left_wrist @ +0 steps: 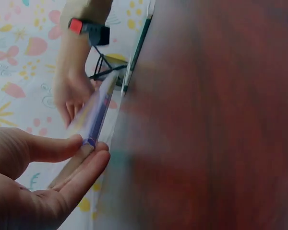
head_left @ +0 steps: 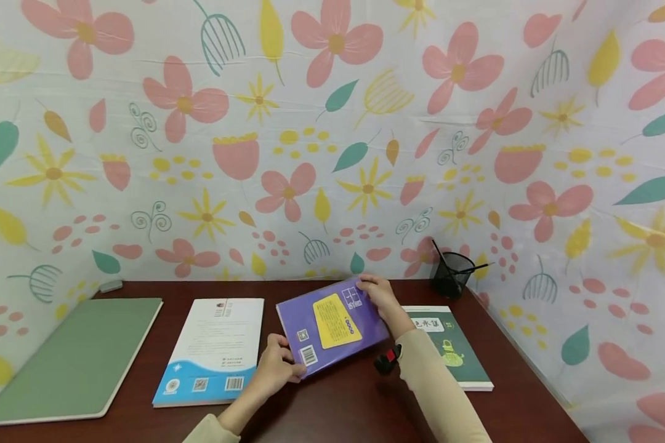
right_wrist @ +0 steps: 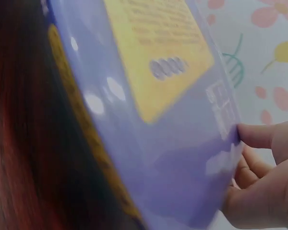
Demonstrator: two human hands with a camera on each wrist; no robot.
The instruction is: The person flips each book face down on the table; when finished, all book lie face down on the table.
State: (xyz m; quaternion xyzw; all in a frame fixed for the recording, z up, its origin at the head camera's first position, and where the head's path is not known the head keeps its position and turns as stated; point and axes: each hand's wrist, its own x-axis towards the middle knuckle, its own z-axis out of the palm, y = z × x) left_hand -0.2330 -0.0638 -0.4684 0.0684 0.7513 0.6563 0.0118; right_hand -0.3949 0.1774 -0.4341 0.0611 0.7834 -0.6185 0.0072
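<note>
Between the hands (head_left: 277, 365) (head_left: 381, 296), a purple book (head_left: 305, 320) slants — its fine print (head_left: 335, 323) illegible.

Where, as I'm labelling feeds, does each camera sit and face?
Head: on the head, facing forward and down at the purple book; left hand, right hand and sleeves show.
Left wrist: worn there, facing along the book's edge; both hands and right sleeve show.
Right wrist: worn there, facing the book's cover; right hand shows.
Head and left wrist share the pen cup.
</note>
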